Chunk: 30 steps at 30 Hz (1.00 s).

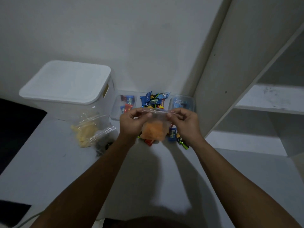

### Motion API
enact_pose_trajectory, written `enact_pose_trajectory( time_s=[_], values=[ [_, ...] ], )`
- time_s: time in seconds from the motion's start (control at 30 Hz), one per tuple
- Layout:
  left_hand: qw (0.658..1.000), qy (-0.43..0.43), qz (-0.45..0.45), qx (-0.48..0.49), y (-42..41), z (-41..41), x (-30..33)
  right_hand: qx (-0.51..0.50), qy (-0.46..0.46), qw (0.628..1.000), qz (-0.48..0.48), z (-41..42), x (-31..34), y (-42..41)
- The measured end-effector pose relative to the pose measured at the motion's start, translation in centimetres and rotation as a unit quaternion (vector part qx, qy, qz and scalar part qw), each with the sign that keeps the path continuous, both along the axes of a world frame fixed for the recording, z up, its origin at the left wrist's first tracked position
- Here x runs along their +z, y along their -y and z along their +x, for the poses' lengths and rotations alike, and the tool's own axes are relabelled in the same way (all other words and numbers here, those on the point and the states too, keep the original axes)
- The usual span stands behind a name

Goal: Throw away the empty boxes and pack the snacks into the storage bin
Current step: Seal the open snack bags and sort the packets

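Note:
My left hand [132, 123] and my right hand [183, 122] pinch the two top corners of a clear zip bag of orange snacks [153, 131], held up over the white table [49, 162]. Behind the bag, against the wall, stands a clear divided tray [115, 111] with wrapped snacks [153, 101] in its compartments. Loose wrapped snacks [176, 137] lie on the table under the bag. A white storage bin [69, 84] with its lid on stands at the back left. A clear bag of yellow snacks [86, 130] lies in front of the bin.
Another clear bag with dark contents [104, 143] lies next to the yellow one. A white shelf unit [246, 96] rises on the right, its side panel close to my right hand. A dark area [14, 129] borders the table on the left.

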<state>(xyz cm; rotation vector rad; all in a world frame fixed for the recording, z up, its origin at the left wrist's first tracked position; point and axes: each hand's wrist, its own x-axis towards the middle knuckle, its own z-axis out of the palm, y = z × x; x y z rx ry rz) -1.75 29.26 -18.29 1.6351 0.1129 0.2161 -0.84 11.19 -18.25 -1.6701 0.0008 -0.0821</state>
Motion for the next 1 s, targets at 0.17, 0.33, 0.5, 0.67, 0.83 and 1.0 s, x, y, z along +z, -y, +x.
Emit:
enact_pose_trajectory(
  time_s=[0.17,0.33,0.5,0.67,0.83,1.0],
  values=[
    [1.000,-0.002,0.003,0.013,-0.1,0.1,1.0,0.013,-0.009,1.000,0.015,-0.2,1.3,0.0],
    [1.000,0.009,0.019,0.023,-0.4,0.1,1.3,0.017,-0.020,0.999,0.019,-0.4,2.0,-0.1],
    [0.999,0.011,-0.002,0.038,-0.2,-0.2,1.6,0.039,-0.032,0.999,0.015,-0.6,2.5,-0.4],
    [1.000,0.009,-0.002,0.014,0.1,-0.5,2.0,0.049,-0.034,0.998,0.006,-0.6,2.6,-0.3],
    [1.000,-0.013,0.013,-0.018,0.4,-0.6,2.8,0.043,-0.025,0.999,-0.008,-0.7,2.8,-0.1],
    [0.999,-0.022,0.022,-0.016,1.1,-0.8,3.4,0.071,-0.043,0.996,-0.030,-0.7,3.1,-0.4]
  ],
)
